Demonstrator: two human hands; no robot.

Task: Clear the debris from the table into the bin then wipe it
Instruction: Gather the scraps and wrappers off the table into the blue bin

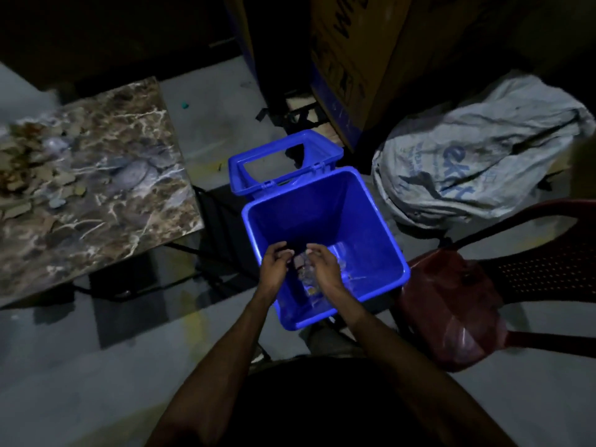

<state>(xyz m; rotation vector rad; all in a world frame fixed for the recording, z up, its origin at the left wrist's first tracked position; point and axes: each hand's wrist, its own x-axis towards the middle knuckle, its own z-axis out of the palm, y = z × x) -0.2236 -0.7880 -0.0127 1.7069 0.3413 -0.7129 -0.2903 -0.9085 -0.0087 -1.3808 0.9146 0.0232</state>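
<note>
A blue bin (382, 221) stands open on the floor, its swing lid (322, 146) flipped back behind it. My left hand (274, 264) and my right hand (325, 267) hover over the bin's mouth, palms facing each other, fingers loosely curved. Small clear and pale debris (304, 275) shows between and below them inside the bin; the dim light hides whether any piece is still touching a hand. On the left, the marble-patterned table (129, 204) carries a heap of brownish scraps and crumpled clear plastic (38, 169) on its left half.
A white printed sack (483, 156) lies right of the bin. A dark red plastic chair (548, 266) with a reddish bag (451, 311) on it stands at the right. Tall cardboard boxes (354, 59) rise behind the bin. Grey floor lies between table and bin.
</note>
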